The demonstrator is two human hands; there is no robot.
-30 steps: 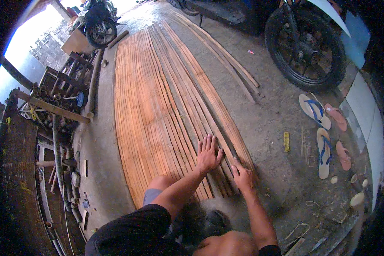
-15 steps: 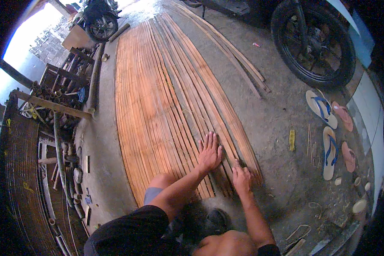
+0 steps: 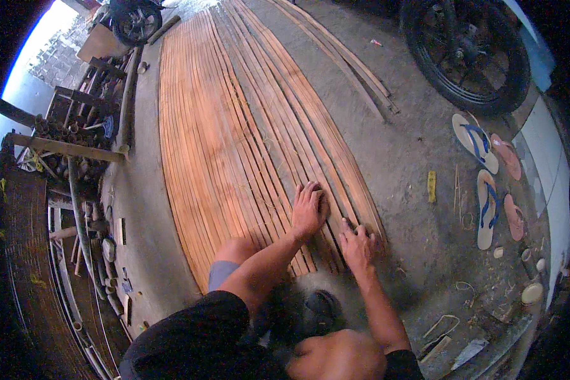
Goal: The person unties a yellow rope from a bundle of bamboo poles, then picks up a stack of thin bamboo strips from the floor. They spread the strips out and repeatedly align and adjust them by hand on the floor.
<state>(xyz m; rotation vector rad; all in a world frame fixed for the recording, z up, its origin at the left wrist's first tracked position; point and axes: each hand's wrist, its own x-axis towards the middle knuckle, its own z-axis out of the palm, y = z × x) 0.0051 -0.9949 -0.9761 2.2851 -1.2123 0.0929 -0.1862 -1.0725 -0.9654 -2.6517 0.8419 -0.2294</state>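
Many long, narrow wooden strips, which look like split bamboo, lie side by side on the floor before me in a wide mat shape. The strips at its right side have dark gaps between them. My left hand rests on these right-hand strips, fingers bent down over one strip's edge. Close by on the right, my right hand is partly closed over the outer strips near their near end. Something small and dark shows at its fingertips, too small to name. My bent knee overlaps the mat's near edge.
Loose strips lie beyond the mat on the right. A motorcycle wheel stands at the far right, with flip-flops below it. A yellow piece lies on the concrete. Stacked bamboo poles line the left side.
My left hand has gone from lying flat with fingers stretched to fingers bent over a strip. My right hand has shifted slightly. The whole view has tilted a little downward.
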